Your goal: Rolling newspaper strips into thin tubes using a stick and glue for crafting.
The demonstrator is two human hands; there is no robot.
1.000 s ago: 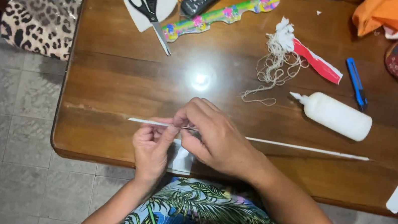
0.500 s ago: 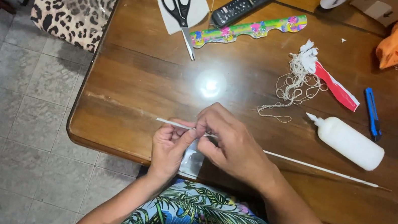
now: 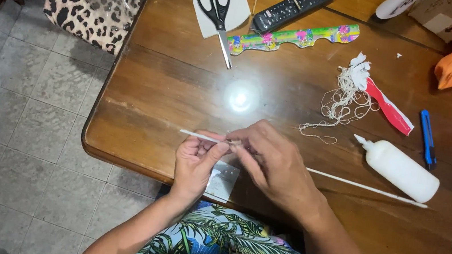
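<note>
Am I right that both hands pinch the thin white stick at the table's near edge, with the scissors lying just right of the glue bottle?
Not quite. Both the left hand and right hand do pinch the thin white stick at the table's near edge, but the head view shows the scissors lying far left of the glue bottle, near the far edge.

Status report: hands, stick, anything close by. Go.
Left hand and right hand both pinching thin white stick above table edge. Glue bottle just beyond stick, loose string farther back. Nothing blocking.
</note>
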